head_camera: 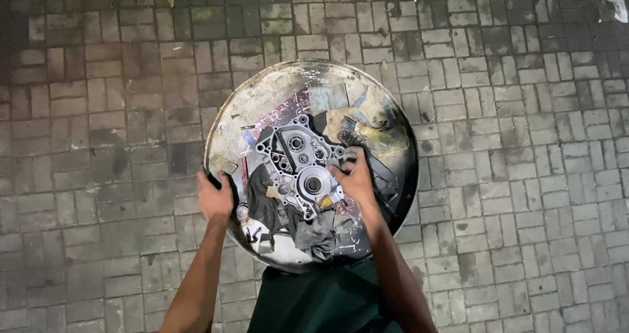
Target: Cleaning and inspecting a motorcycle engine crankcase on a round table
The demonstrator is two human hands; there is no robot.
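A large round metal tray (262, 90), dirty and stained, lies on brick paving in front of me. In it sits a grey cast-metal engine casing (298, 166) with several round bearing holes. Dark greasy rags (311, 231) lie under and beside it. My left hand (215, 198) grips the tray's left rim. My right hand (356, 179) rests on the casing's right edge, fingers curled over it.
Grey brick paving (511, 143) surrounds the tray on all sides. A pale scrap (616, 6) lies at the top right corner. My dark green clothing (321, 300) shows at the bottom, against the tray's near rim.
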